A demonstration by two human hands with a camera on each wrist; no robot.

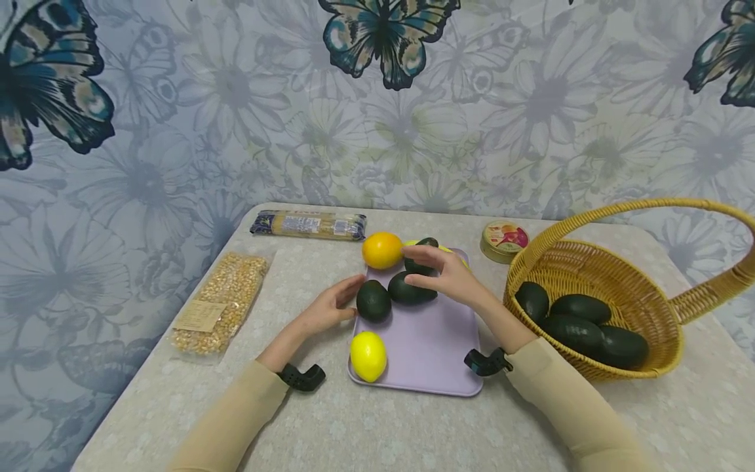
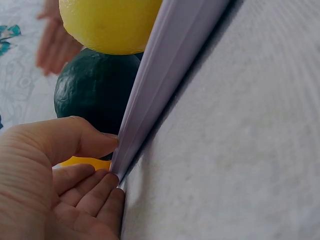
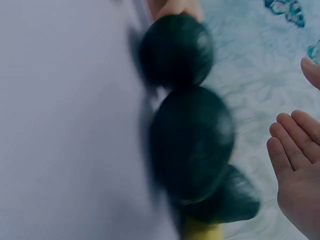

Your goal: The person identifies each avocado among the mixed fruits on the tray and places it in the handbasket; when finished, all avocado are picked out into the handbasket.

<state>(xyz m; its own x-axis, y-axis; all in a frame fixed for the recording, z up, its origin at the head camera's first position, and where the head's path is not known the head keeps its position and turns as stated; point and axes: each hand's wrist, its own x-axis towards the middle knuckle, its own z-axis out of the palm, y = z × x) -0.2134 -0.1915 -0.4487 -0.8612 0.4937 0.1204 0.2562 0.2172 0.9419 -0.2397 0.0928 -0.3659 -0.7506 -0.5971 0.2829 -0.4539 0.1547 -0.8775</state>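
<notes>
A lilac tray [image 1: 430,347] carries a yellow lemon [image 1: 368,356] near its front left corner, an orange [image 1: 382,250] at the back left, and three dark green avocados. My left hand [image 1: 323,308] is at the tray's left edge beside the nearest avocado [image 1: 373,301]. In the left wrist view its thumb [image 2: 95,142] and fingertips meet the tray rim, fingers loosely bent. Over the middle avocado [image 1: 404,295] and the far one, my right hand [image 1: 451,278] hovers with extended fingers. The right wrist view shows it apart from the avocados. More yellow fruit behind it is mostly hidden.
At right stands a wicker basket [image 1: 666,328] with a tall handle and several avocados inside. A round tin [image 1: 504,242] sits behind the tray's right side. Left lie a bag of corn kernels [image 1: 227,295] and a pasta pack [image 1: 309,225]. A patterned wall borders the table's back.
</notes>
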